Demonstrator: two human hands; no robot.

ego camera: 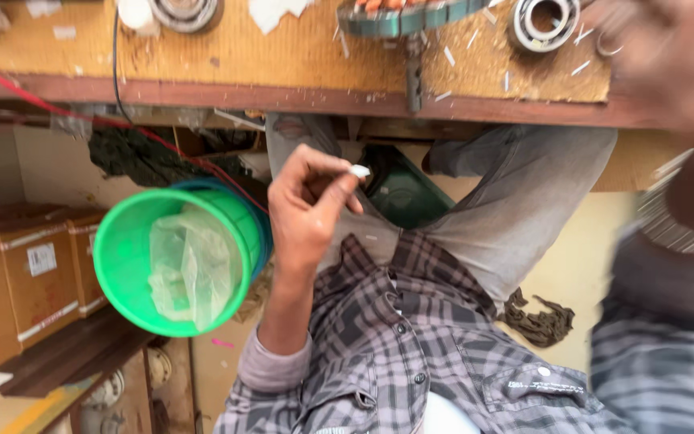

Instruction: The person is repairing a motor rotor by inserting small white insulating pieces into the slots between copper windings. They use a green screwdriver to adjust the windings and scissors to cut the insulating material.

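I see my left hand (307, 210) pinching a small white scrap (360, 170) beside the green bucket (126, 257); my right hand (668, 56) is blurred, its grip unclear.

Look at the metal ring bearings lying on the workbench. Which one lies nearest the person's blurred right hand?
The bearing at the bench's far right, beside the right hand. The other bearing lies far off at the top left, cut by the frame edge.

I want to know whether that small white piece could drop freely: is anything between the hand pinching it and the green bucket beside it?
Nothing visible does. The left hand pinches the small white piece in its fingers, above the person's lap. The green bucket sits open just beside the wrist, with only a crumpled clear plastic bag inside.
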